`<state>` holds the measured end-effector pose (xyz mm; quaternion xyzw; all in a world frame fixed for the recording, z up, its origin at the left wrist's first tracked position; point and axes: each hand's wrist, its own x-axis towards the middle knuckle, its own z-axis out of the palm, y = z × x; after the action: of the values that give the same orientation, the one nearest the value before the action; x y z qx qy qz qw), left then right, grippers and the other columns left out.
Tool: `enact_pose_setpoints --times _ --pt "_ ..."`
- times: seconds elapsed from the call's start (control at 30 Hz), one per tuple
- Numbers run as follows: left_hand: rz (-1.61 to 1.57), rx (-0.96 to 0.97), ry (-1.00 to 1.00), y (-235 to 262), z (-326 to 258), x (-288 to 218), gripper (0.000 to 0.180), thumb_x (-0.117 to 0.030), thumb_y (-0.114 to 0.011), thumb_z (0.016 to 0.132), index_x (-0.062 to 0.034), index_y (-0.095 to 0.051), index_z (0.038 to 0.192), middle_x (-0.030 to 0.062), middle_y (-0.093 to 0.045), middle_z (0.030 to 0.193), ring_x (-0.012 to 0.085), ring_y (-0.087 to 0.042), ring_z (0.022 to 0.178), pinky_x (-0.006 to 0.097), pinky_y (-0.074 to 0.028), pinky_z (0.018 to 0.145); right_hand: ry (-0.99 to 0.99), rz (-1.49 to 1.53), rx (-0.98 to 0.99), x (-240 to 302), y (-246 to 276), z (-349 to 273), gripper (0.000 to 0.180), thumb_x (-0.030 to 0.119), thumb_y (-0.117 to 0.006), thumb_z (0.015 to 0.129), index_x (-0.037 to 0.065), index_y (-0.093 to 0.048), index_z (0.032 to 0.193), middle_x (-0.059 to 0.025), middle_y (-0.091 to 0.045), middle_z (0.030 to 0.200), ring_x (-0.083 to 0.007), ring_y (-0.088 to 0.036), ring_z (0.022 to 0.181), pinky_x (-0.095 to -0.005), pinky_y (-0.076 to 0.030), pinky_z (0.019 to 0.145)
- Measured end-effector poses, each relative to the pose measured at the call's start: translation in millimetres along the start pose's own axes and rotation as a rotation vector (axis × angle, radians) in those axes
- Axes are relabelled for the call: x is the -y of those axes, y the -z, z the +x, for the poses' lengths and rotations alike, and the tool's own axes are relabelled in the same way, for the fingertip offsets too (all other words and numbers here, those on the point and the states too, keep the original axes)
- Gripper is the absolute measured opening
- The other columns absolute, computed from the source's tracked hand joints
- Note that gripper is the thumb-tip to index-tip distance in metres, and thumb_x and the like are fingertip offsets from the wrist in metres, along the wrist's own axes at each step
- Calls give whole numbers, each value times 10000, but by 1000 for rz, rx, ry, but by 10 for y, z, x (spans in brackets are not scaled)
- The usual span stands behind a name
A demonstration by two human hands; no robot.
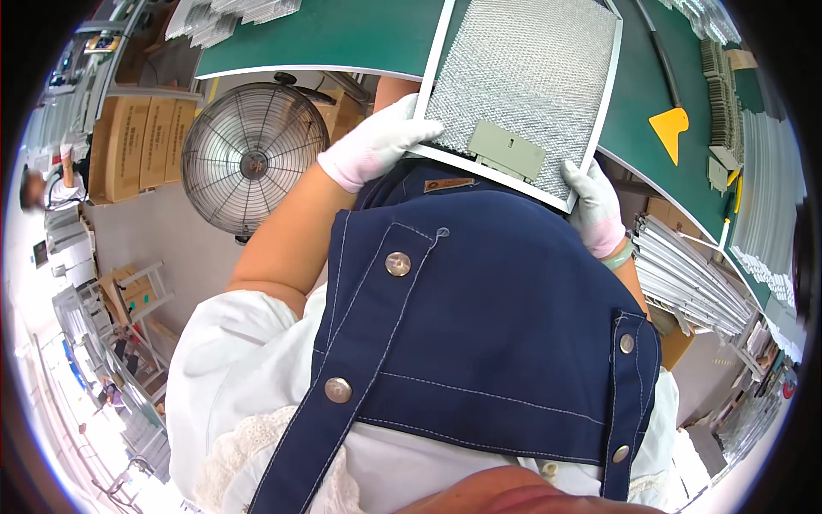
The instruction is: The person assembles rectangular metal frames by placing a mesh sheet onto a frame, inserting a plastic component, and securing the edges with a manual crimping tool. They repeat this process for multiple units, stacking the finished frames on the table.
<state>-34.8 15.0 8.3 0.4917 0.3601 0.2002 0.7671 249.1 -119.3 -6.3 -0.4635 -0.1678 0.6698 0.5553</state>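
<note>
I hold a square metal mesh filter panel (527, 81) with a pale frame against the near edge of a green work table (342, 34). A grey latch plate (505, 150) sits on the mesh near its lower edge. My left hand (377, 141), in a white glove, grips the panel's lower left corner. My right hand (595, 206), also gloved, grips its lower right corner. A dark blue denim apron (479, 325) over a white shirt fills the lower middle of the view.
A round wire floor fan (247, 158) stands to the left beside stacked cardboard boxes (141, 141). A yellow scraper (670, 128) lies on the table at right. Bundles of pale metal strips (685, 274) lie on a shelf at right. A person (51, 184) stands far left.
</note>
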Motion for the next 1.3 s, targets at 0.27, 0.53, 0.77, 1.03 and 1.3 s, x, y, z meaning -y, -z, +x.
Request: enact_pose_setpoints --times 0.27,0.53,0.77,1.03,1.3 --pt "369 -160 39 20 -53 138 356 -226 -595 955 42 -565 1188 44 -634 1035 92 -579 905 258 -485 836 8 -18 -8 -22 40 39 385 59 -507 972 -39 -421 1335 -152 -581 1258 -216 -617 1098 -359 -495 980" --pt "304 174 96 267 -28 -49 306 -286 -572 969 -11 -552 1102 -8 -553 951 70 -488 841 245 -438 780 -25 -39 49 44 -66 0 397 130 -600 943 -34 -466 1279 -72 -587 1128 -141 -560 1016 -314 -449 952" --pt "482 77 108 206 -80 -106 277 -304 -613 950 -33 -590 1003 -20 -550 842 82 -478 778 244 -432 749 -25 -66 25 -11 23 19 391 133 -628 926 -21 -484 1256 -42 -587 1082 -118 -549 981 -297 -452 920" --pt "173 -21 51 203 -95 129 266 -187 -632 907 17 -601 1075 33 -615 901 110 -552 822 257 -462 783 -19 -61 -4 -25 25 27 344 102 -603 927 -19 -500 1232 -42 -594 1064 -116 -564 954 -291 -469 894" --pt "-288 99 -8 33 -80 90 408 -94 -586 865 32 -512 1246 50 -602 1141 125 -552 997 269 -444 888 -34 -27 77 75 -122 -12 388 101 -581 941 -31 -472 1289 -78 -597 1172 -136 -577 1044 -316 -472 937"
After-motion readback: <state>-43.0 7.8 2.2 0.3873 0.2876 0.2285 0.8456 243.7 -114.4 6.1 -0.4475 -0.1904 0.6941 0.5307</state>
